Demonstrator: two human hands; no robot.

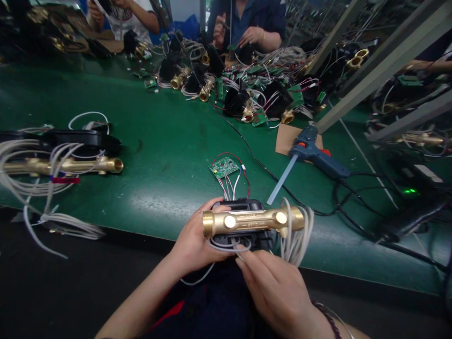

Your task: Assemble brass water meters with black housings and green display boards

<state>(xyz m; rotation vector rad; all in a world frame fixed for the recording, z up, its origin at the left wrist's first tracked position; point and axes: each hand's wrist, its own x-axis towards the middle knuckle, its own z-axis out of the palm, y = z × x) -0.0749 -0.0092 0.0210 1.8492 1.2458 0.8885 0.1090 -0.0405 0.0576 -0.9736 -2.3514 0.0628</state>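
A brass meter tube [252, 221] with a black housing [243, 205] behind it is held at the near edge of the green table [169, 155]. My left hand [196, 238] is wrapped round the tube's threaded left end. My right hand [273, 285] sits just below it, fingers pinched on the thin grey wires [229, 246] under the tube. Red and white leads run from the housing up to a small green circuit board [223, 167] lying on the table. A coil of white cable [298, 233] hangs at the tube's right end.
A blue glue gun [314, 153] lies on cardboard to the right, its cord trailing. Another brass meter with cables [70, 165] rests at left. Several black-and-brass units and boards [247, 89] pile up at the far side, where two other people work. A metal frame [370, 66] stands at right.
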